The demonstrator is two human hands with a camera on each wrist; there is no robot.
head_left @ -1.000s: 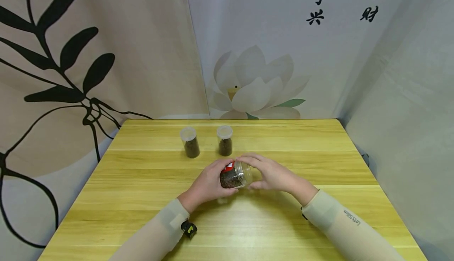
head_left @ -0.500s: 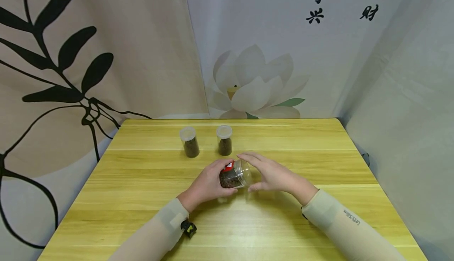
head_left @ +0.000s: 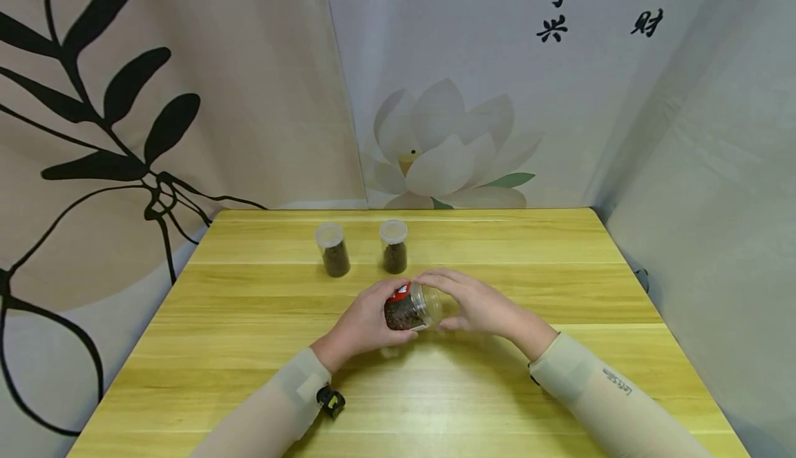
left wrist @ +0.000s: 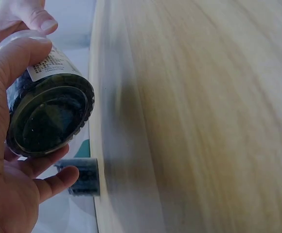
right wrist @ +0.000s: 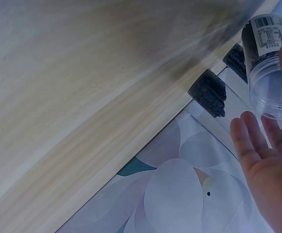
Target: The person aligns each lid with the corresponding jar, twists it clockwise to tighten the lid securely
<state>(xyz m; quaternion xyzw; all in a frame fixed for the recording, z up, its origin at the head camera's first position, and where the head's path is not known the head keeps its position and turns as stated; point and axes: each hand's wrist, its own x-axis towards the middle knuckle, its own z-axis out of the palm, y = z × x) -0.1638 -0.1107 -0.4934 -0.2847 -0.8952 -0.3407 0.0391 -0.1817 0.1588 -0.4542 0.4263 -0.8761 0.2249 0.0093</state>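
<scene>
A clear jar [head_left: 403, 311] of dark reddish-brown grains, with a red label, is tipped on its side above the table. My left hand [head_left: 367, 316] grips its body, and in the left wrist view the thumb [left wrist: 26, 51] lies at a white printed label while the jar's base [left wrist: 51, 116] faces the camera. At the other end, the thumb and index finger of my right hand [head_left: 479, 306] hold the transparent lid [head_left: 430, 304]. In the right wrist view, the other fingers [right wrist: 248, 138] of that hand stretch out almost straight by the lid's edge.
Two small clear containers, a left one [head_left: 334, 251] and a right one [head_left: 394, 247], stand behind the hands with whitish caps and dark brown contents. The wooden table [head_left: 528, 389] ends at a curtain [head_left: 280, 99] printed with leaves and a lotus.
Half a second ago my right thumb and fingers were spread wider at the lid; now they are drawn in on it. My left hand and the jar stay nearly still.
</scene>
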